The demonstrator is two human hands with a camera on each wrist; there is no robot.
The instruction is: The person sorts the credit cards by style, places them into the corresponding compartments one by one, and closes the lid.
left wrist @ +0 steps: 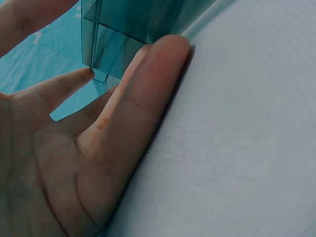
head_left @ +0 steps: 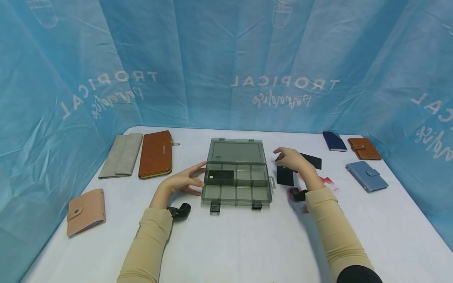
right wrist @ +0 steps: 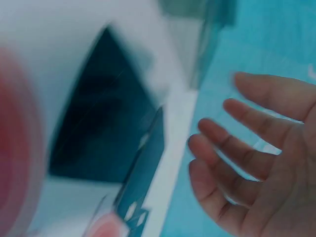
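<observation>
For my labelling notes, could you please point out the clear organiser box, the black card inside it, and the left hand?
clear organiser box [head_left: 236, 195], head view, on its front row of compartments.
black card [head_left: 221, 177], head view, middle of the card's face.
left hand [head_left: 182, 182], head view, on the back of the hand.

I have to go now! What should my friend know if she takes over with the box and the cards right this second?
Left hand: open, fingertips steadying the left side of the clear divided box.
Right hand: open, holding nothing, hovering just right of the box above the loose black cards.
Box lid is up; one black card already lies in the back-left compartment.
Left to do, probably: a black card beside the box's right edge and another black card further back are both on the table, not yet in the box.
</observation>
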